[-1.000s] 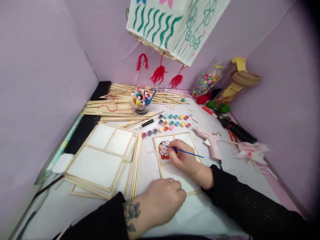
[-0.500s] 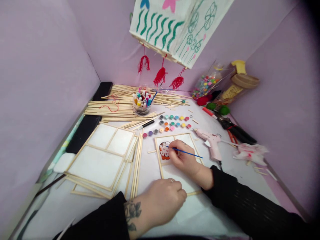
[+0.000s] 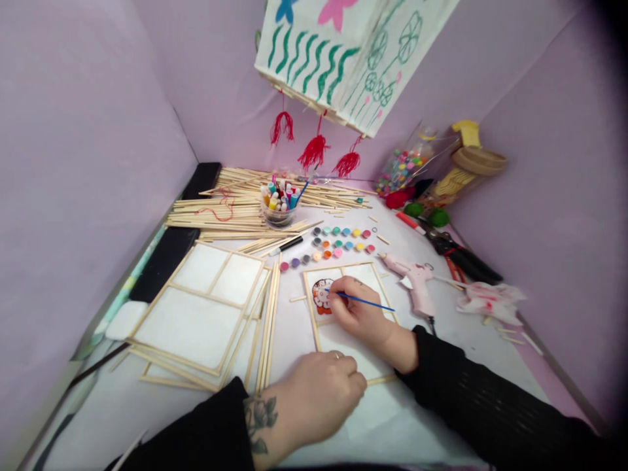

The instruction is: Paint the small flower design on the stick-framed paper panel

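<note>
Little has changed: the right hand (image 3: 360,313) still pinches the blue paintbrush (image 3: 366,300) over the orange flower (image 3: 322,296) on the framed paper panel (image 3: 343,320) (mid-bench), tip slightly shifted; the left hand (image 3: 318,392), loosely curled, still pins its near edge.

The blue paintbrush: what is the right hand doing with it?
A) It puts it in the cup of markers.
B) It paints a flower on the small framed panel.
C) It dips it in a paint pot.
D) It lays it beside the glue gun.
B: the right hand holds the blue paintbrush with its tip on the orange flower of the small framed panel.
</note>
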Demonstrator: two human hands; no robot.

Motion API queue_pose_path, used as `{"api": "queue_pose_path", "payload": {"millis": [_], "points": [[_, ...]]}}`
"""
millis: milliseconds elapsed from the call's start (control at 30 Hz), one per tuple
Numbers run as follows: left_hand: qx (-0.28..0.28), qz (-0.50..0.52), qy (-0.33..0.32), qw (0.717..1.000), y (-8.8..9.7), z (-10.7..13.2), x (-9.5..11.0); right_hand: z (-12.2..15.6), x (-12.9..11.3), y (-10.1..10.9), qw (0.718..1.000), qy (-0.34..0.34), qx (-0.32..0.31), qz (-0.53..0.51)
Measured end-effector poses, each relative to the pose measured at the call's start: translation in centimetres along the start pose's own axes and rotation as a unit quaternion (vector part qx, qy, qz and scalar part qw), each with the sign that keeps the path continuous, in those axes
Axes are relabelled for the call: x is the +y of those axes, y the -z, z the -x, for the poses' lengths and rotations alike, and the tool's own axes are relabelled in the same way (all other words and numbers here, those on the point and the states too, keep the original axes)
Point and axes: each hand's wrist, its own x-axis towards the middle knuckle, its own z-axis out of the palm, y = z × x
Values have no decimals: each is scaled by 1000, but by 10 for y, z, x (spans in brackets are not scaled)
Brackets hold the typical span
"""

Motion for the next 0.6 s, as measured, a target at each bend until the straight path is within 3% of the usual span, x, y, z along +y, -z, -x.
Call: {"api": "queue_pose_path", "payload": {"millis": [433,600], "points": [[-2,-3,0,1000,1,0,0,-2,-3,2,999,43,0,4],[-1,0,0,1000,2,-1,-1,-2,-4,3,1000,21,15,0]]}}
